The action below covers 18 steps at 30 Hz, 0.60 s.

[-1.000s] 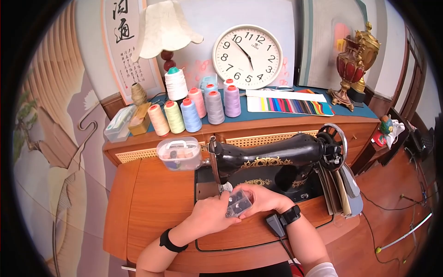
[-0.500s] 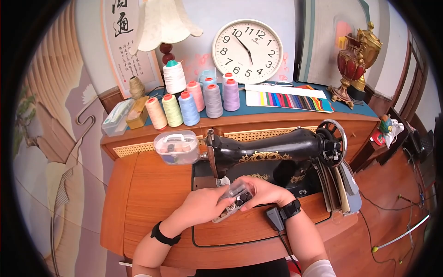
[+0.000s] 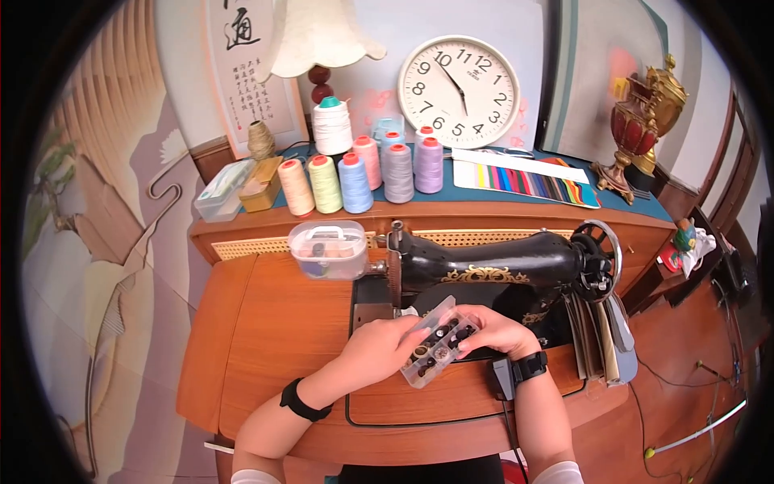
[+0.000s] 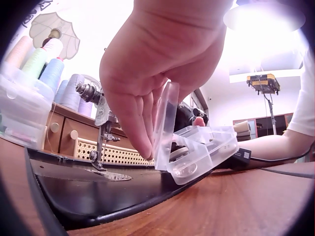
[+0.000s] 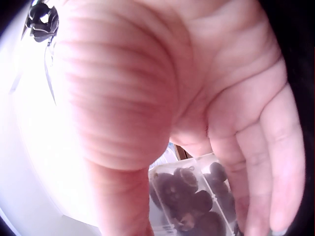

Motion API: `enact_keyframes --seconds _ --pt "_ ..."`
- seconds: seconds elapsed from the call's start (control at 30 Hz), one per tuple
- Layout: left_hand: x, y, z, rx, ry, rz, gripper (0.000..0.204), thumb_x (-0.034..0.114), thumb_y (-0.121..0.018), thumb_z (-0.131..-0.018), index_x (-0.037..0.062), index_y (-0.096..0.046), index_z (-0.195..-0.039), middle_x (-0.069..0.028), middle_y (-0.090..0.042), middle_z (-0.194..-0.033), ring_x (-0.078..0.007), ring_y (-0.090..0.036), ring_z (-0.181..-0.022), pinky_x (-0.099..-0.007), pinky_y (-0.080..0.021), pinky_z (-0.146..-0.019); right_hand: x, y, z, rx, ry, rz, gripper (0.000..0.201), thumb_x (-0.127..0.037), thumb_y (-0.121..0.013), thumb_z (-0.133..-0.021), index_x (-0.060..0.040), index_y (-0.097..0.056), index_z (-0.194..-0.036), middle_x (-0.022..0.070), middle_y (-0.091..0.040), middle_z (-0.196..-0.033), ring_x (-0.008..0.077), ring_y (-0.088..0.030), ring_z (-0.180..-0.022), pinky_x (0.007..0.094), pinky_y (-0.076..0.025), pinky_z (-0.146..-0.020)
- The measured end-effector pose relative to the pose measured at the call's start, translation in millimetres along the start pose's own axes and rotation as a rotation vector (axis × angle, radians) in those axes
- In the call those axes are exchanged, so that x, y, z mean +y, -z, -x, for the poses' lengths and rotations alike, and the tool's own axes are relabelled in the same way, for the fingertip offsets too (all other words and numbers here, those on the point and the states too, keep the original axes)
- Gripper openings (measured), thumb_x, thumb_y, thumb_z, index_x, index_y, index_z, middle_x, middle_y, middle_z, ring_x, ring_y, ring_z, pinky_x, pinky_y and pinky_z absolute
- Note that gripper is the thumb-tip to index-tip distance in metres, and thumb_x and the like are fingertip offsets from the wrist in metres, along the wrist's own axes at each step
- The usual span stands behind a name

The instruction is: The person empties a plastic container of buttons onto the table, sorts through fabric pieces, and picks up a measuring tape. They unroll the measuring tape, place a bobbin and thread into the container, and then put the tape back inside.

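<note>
A small clear plastic compartment box (image 3: 418,379) stands tilted above the sewing machine's bed, its hinged lid (image 4: 166,130) raised. Dark, round, button-like pieces (image 5: 179,196) and a few lighter ones lie in its compartments. My left hand (image 3: 380,348) holds the raised lid between thumb and fingers, on the box's left side. From the right, my right hand (image 3: 497,331) grips the box's far end, thumb on the near side. Just behind both hands is the black sewing machine (image 3: 492,262) with gold decoration; its needle and presser foot (image 4: 97,160) show in the left wrist view.
A clear lidded case (image 3: 326,254) stands left of the machine head. Several thread cones (image 3: 355,185) and a colour swatch card (image 3: 516,179) line the shelf behind. Fabric pieces (image 3: 592,339) hang at the machine's right end. A cable (image 3: 509,436) trails from the right wrist.
The box's lid has swung from closed to raised, uncovering the pieces inside. The left hand now holds the lid, and the right hand keeps its grip. The head view has shifted slightly.
</note>
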<state>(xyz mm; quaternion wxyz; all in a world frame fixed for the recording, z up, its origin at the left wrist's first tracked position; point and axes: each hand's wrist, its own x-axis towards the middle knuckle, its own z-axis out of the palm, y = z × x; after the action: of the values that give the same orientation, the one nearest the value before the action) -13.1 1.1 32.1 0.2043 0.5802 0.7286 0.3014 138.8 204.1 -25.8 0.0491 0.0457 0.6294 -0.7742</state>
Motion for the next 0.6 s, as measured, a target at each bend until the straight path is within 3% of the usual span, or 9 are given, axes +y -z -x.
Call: enact_keyframes --seconds 0.1,0.2,0.27,0.37,0.47,0.6 --pt "-14.0 -2.5 -4.8 -0.043 0.028 0.096 0.031 0.029 -0.049 -0.097 0.0019 -0.063 -0.104 -0.016 -0.065 -0.077 -0.0272 -0.065 -0.07 -0.0357 -0.048 -0.064 -5.1 -3.6 2.8 0.023 -0.047 -0.078 0.057 -0.014 -0.079 -0.07 0.0012 -0.053 -0.118 0.0067 -0.057 -0.11 0.0154 -0.061 -0.096 0.0275 -0.059 -0.073" --pt "-27.4 -7.2 -9.5 -0.125 0.023 0.235 0.038 0.034 -0.046 -0.099 0.0008 -0.06 -0.111 -0.0132 -0.067 -0.09 -0.0219 -0.066 -0.081 -0.0323 -0.051 -0.071 -7.7 -4.0 6.7 0.022 -0.078 -0.09 0.056 -0.017 -0.078 -0.073 0.0029 -0.052 -0.119 0.0087 -0.057 -0.109 0.0177 -0.062 -0.096 0.0284 -0.059 -0.075" --pt "-23.3 0.3 -11.5 -0.304 0.221 0.49 0.043 0.038 -0.043 -0.1 0.0009 -0.056 -0.119 -0.011 -0.065 -0.103 -0.0183 -0.065 -0.091 -0.0302 -0.052 -0.077 -6.9 -6.9 9.0 0.026 -0.079 -0.132 0.056 -0.019 -0.077 -0.075 0.0034 -0.052 -0.119 0.0098 -0.057 -0.108 0.0186 -0.063 -0.095 0.0285 -0.059 -0.074" --pt "-23.2 9.8 -9.5 -0.361 0.204 0.391 0.044 0.038 -0.042 -0.1 0.0026 -0.054 -0.122 -0.0113 -0.063 -0.109 -0.0174 -0.063 -0.095 -0.0292 -0.053 -0.077 -14.6 -19.5 10.4 0.042 -0.094 -0.133 0.049 -0.021 -0.073 -0.081 0.0026 -0.052 -0.118 0.0106 -0.059 -0.105 0.0194 -0.065 -0.091 0.0279 -0.059 -0.074" --pt "-25.9 26.0 -2.6 -0.411 0.137 0.293 0.042 0.037 -0.043 -0.1 0.0012 -0.056 -0.116 -0.0119 -0.064 -0.104 -0.0171 -0.064 -0.092 -0.0288 -0.053 -0.074 -19.0 -39.8 2.6 0.062 -0.118 -0.071 0.042 -0.023 -0.069 -0.086 0.0016 -0.052 -0.116 0.0113 -0.063 -0.101 0.0198 -0.068 -0.085 0.0269 -0.058 -0.072" --pt "-49.6 42.6 7.3 -0.298 0.15 0.263 0.039 0.035 -0.049 -0.098 -0.0018 -0.061 -0.104 -0.0099 -0.066 -0.092 -0.0159 -0.065 -0.083 -0.0286 -0.054 -0.07 -25.0 -70.7 -3.9 0.121 -0.153 -0.081 0.044 -0.024 -0.07 -0.086 0.0018 -0.05 -0.115 0.0114 -0.063 -0.1 0.0181 -0.068 -0.084 0.0261 -0.058 -0.069"
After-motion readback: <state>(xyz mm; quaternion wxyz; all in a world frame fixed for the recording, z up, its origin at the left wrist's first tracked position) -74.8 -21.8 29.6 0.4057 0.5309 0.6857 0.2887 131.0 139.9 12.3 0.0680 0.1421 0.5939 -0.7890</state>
